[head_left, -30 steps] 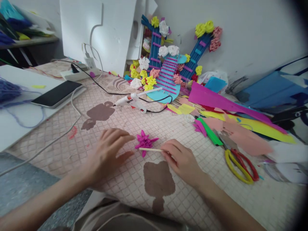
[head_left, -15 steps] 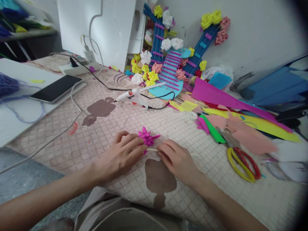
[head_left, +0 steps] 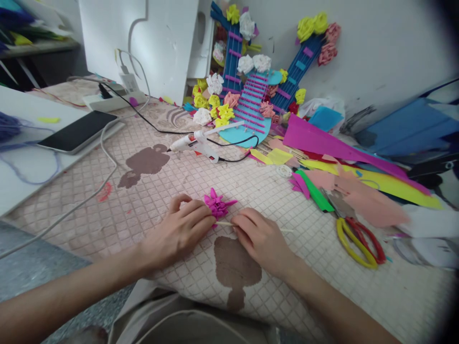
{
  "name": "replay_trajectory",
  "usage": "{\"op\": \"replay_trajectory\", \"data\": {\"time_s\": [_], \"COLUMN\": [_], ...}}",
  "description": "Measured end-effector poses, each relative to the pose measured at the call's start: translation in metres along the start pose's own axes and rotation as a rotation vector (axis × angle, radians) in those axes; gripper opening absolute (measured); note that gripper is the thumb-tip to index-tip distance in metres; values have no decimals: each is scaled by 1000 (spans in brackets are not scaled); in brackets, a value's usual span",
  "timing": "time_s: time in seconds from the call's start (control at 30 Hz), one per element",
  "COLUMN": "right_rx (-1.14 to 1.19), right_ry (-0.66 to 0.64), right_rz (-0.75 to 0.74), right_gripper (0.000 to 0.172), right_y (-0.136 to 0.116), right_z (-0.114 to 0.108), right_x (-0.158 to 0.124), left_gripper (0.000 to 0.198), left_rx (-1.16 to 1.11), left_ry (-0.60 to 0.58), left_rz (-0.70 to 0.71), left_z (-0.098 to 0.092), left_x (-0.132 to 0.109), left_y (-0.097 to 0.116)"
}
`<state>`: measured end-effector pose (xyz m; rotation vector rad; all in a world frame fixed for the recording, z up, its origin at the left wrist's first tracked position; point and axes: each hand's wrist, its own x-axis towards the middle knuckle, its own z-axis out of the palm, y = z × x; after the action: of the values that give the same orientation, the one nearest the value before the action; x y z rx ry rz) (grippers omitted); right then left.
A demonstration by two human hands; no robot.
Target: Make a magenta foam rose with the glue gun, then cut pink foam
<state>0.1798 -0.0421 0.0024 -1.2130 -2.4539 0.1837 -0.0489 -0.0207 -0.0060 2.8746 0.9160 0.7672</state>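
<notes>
Work surface: quilted tablecloth [head_left: 143, 210] with brown patches, under both hands.
Stick: thin, pale; lies between the hands, just on the near side of the magenta flower [head_left: 217, 204].
Left hand [head_left: 182, 227]: fingers together at the stick [head_left: 225, 224]'s left end; cannot tell if pinching.
Right hand [head_left: 261, 241]: pinches the stick mid-length.
Flower hazard: slipping fingers could crush petals.
Glue gun [head_left: 193, 145] hazard: snagged cord could drag it.

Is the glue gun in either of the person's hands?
No, the glue gun lies on the patterned tabletop, apart from the left hand and right hand, both at the thin stick.
</notes>
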Motion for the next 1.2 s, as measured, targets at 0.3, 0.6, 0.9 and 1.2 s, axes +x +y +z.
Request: {"op": "replay_trajectory", "data": {"time_s": [0.3, 0.6, 0.9, 1.2], "right_rx": [32, 38, 37, 22], "right_ry": [-9, 30, 7, 15], "right_rz": [-14, 1, -1, -18], "right_gripper": [17, 18, 18, 17], "right_y": [-5, -3, -2, -4], "right_z": [2, 4, 6, 4], "right_x": [4, 4, 5, 7], "left_gripper": [12, 16, 13, 10], "left_rx": [-33, -15, 18, -11], "left_ry": [-7, 19, -2, -4], "left_rz": [-38, -26, -12, -54], "left_z": [-3, -3, 1, 3], "left_x": [3, 1, 1, 2], "left_y": [2, 2, 1, 2]}}
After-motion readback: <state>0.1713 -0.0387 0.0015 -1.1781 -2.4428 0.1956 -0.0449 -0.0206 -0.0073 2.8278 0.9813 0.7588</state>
